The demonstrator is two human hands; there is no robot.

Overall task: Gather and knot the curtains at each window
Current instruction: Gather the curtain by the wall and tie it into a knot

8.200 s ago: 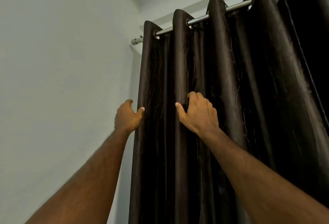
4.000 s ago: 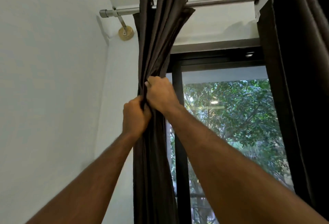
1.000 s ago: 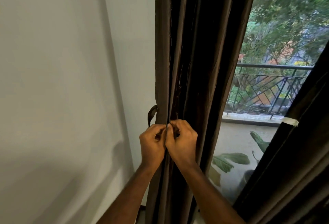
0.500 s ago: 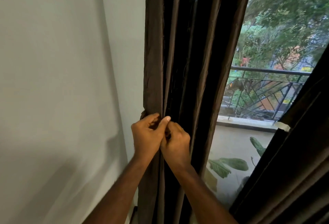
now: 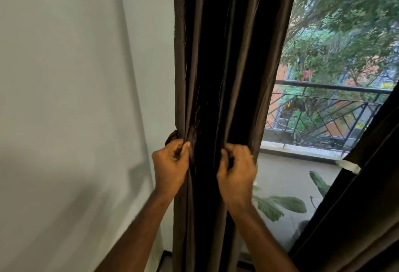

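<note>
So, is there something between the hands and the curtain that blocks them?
No. The left hand and the right hand both already grip folds of the gathered curtain directly.

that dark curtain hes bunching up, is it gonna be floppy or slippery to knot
Likely floppy: the dark curtain hangs in soft vertical folds and creases where the left hand and right hand pinch it. Its sheen suggests a smooth, possibly slippery weave.

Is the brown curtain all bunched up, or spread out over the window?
Bunched up. The curtain hangs in tight folds beside the wall, the left hand and right hand grip it, and the window shows uncovered.
</note>
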